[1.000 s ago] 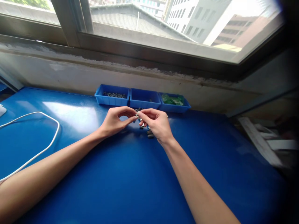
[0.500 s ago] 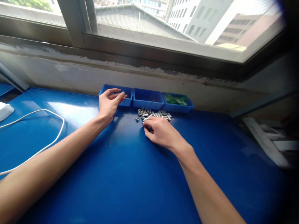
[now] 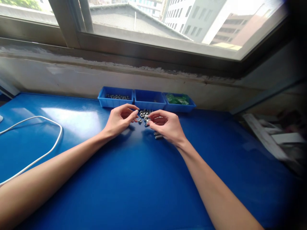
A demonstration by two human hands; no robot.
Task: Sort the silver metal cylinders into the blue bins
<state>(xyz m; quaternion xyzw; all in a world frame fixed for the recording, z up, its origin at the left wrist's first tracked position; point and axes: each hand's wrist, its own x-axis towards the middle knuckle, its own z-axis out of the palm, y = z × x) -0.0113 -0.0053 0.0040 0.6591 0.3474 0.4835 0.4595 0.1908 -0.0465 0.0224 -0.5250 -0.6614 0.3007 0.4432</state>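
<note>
My left hand (image 3: 122, 118) hovers just left of a pile of small metal pieces (image 3: 145, 113), thumb and index fingertips nearly together. Whatever they pinch, if anything, is too small to make out. Across from it, my right hand (image 3: 167, 126) is curled at the pile's right side, its thumb and forefinger closed on a small silvery metal piece (image 3: 148, 120). Part of the pile is hidden behind this hand. Below its fingers lie short metal cylinders (image 3: 158, 136) on the blue table. One loose metal piece (image 3: 140, 121) sits between the hands.
Behind the hands stand three joined blue bins: the left bin (image 3: 112, 103) holds many small metal parts, the middle bin (image 3: 149, 104) shows a blue interior, and the right bin (image 3: 182, 108) holds green plastic (image 3: 177, 98). A white cable (image 3: 59, 134) curves across the table's left side.
My left hand has moved from over the left bin down and right toward the pile. My right hand has lifted slightly, revealing metal cylinders beneath it. The view has shifted a little.
</note>
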